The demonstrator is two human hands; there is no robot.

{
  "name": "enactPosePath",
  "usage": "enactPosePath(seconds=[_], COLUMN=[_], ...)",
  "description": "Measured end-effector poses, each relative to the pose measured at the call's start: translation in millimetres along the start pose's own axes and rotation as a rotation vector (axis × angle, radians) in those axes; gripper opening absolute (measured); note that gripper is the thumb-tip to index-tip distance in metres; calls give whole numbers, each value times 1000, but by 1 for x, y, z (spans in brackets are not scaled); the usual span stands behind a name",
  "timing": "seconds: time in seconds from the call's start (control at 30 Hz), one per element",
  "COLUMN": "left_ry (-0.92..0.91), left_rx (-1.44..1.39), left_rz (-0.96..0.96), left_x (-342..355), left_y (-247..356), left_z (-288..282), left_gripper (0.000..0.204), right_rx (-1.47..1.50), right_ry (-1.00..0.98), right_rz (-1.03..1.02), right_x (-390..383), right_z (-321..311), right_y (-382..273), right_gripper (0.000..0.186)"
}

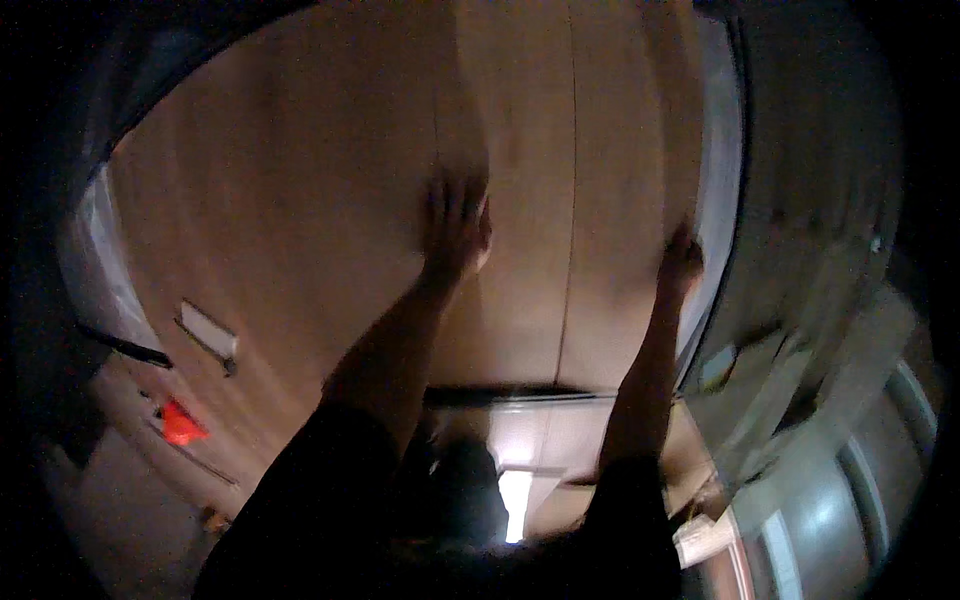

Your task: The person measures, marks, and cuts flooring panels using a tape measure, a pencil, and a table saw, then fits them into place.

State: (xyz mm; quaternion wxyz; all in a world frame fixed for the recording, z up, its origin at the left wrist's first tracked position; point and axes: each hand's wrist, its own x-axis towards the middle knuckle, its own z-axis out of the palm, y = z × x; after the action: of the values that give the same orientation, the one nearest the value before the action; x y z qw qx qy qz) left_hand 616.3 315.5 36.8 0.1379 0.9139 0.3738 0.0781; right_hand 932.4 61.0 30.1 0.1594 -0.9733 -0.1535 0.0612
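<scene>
Light brown wood-look boards (520,300), with thin dark seams between them, spread beneath both my hands. My left hand (458,225) lies near the middle of them, its blurred fingers stretched out and apart. Along the right side, my right hand (683,258) rests by the edge of the boards. It looks compact, but dimness and blur hide how its fingers are bent and whether they grip anything. Both forearms reach in from the lower edge in dark sleeves.
A pale strip (715,180) runs along the boards' right side. On the left are a small whitish rectangular piece (208,328), a dark bar (125,345) and a bright orange-red object (182,424). Loose flat pieces (770,380) lie at the right. A bright light (515,505) shows below.
</scene>
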Motion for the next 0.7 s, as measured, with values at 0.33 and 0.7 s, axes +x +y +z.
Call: enactPosePath(seconds=[0.33, 0.7], left_ry=[-54, -71], left_rx=[-588, -169], left_rz=[-29, 249], left_x=[21, 6], left_y=[-41, -71], left_z=[73, 91], left_gripper=[60, 62], right_rx=[197, 267], right_ry=[-239, -295], right_rz=[-156, -178], right_x=[24, -6], right_z=[-38, -44], right_y=[-45, -31], right_gripper=[51, 67])
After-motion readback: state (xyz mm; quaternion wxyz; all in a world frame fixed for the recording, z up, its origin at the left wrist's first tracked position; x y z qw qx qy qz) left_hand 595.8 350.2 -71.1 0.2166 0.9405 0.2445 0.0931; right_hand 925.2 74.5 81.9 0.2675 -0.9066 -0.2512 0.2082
